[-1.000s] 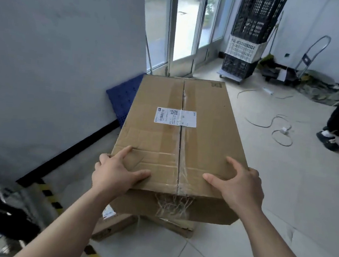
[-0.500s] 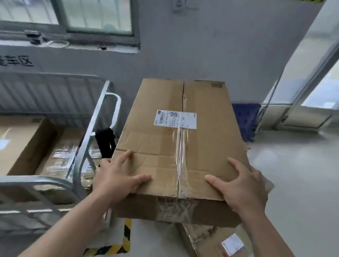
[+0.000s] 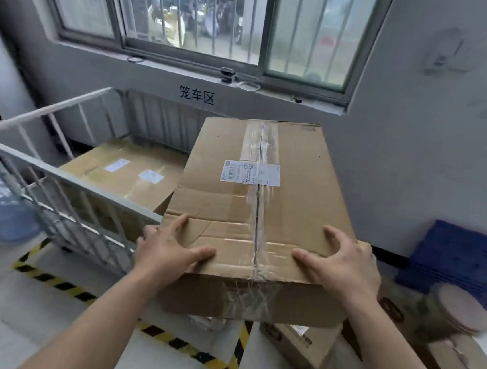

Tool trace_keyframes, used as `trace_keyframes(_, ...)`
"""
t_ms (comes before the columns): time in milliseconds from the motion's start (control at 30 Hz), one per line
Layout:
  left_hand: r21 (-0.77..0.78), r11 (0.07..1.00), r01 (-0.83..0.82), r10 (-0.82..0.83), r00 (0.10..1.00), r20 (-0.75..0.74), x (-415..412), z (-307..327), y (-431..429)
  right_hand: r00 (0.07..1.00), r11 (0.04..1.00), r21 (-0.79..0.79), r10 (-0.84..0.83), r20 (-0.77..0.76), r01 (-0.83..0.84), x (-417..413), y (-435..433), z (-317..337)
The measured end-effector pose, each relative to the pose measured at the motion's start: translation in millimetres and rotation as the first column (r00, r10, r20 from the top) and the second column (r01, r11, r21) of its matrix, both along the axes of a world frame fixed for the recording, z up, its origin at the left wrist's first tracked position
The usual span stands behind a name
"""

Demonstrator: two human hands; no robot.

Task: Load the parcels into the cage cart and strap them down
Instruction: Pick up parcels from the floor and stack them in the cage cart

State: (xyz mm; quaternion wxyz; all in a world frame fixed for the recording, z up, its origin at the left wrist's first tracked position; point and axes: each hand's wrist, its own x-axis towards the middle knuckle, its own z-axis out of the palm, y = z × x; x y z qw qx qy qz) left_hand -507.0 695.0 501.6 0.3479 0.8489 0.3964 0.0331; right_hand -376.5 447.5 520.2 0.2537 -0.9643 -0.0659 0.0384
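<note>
Head view — left hand (image 3: 170,251), right hand (image 3: 347,262) fingers (image 3: 333,237) curl round box (image 3: 249,205); cage cart rail (image 3: 67,177) left — parcel (image 3: 124,173) inside.

A single head-worn wide-angle camera looks forward and down from the person's eye level, bowing lines near its edges. It sits close above a cardboard box (image 3: 293,213) and faces a barred window (image 3: 193,16), with the cage cart (image 3: 87,186) at lower left.

Floor (image 3: 1,309) — cage cart (image 3: 73,179) at 9 o'clock, holding one box (image 3: 103,176); loose boxes (image 3: 298,347) at 5 o'clock — striped tape (image 3: 162,335) between.
</note>
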Motion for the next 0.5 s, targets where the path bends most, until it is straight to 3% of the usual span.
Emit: trace_keyframes(500,0.005,0.989,-0.149,0.149,0.988,-0.043,-40,8,295,0.987,0.987,0.078,0.145,-0.073,-0.139,-7,313,-8)
